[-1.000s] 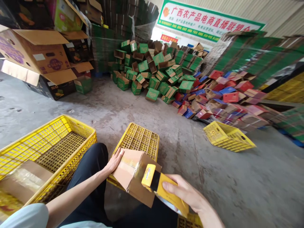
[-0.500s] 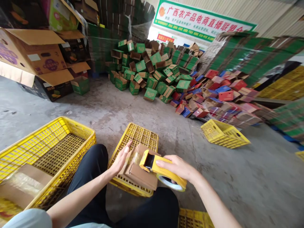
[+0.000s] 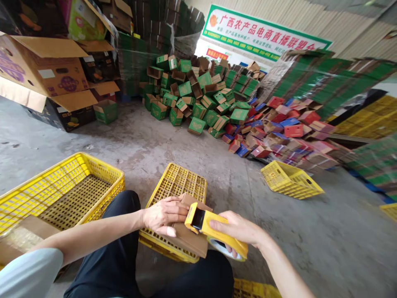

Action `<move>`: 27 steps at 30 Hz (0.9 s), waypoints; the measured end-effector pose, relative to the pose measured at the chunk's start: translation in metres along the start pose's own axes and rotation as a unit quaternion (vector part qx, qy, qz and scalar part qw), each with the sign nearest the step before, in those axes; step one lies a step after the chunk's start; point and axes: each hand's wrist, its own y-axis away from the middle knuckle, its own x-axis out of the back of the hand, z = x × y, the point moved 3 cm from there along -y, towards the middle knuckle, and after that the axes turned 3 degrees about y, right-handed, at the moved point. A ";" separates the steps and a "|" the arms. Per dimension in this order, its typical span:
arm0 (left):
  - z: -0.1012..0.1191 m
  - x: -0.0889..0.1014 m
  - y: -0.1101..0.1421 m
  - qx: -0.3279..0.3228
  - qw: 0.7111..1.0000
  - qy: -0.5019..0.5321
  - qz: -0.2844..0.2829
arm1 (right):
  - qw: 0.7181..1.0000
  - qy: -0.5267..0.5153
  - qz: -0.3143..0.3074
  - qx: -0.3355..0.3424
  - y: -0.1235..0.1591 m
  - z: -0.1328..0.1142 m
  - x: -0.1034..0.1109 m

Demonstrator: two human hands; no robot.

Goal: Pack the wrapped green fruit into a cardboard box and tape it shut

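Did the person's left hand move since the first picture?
Yes: against the yellow crate under the box, the left hand has moved right, closer to the tape dispenser.

Banner (image 3: 263,34): 广西农产品电商直播联盟, last character part-hidden | red sign (image 3: 217,54): unclear | carton (image 3: 43,64): purple print, illegible

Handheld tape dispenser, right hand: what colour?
Yellow tape dispenser, with a black part near its front end; best in head view.
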 end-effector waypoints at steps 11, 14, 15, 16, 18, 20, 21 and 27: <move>-0.001 -0.017 0.003 0.043 0.998 0.032 0.041 | 0.998 0.055 -0.010 0.039 0.003 0.014 0.003; -0.005 -0.012 0.011 0.071 0.995 0.013 0.070 | 0.999 0.009 -0.032 0.012 0.006 0.026 0.004; -0.007 -0.008 0.013 0.082 0.993 0.009 0.084 | 1.000 0.003 -0.027 0.003 0.007 0.031 0.006; -0.009 -0.005 0.016 0.088 0.992 0.008 0.093 | 1.000 0.000 -0.019 -0.004 0.008 0.035 0.008; -0.012 -0.001 0.019 0.090 0.991 0.016 0.096 | 1.000 -0.006 -0.006 -0.010 0.007 0.043 0.012; -0.015 0.000 0.020 0.087 0.993 0.025 0.079 | 1.000 -0.010 -0.004 -0.005 0.006 0.047 0.015; -0.015 -0.001 0.020 0.089 0.993 0.026 0.071 | 1.000 -0.011 -0.005 -0.002 0.005 0.047 0.016; -0.016 0.000 0.016 0.128 0.990 0.017 0.057 | 1.000 -0.004 -0.015 0.007 0.002 0.045 0.022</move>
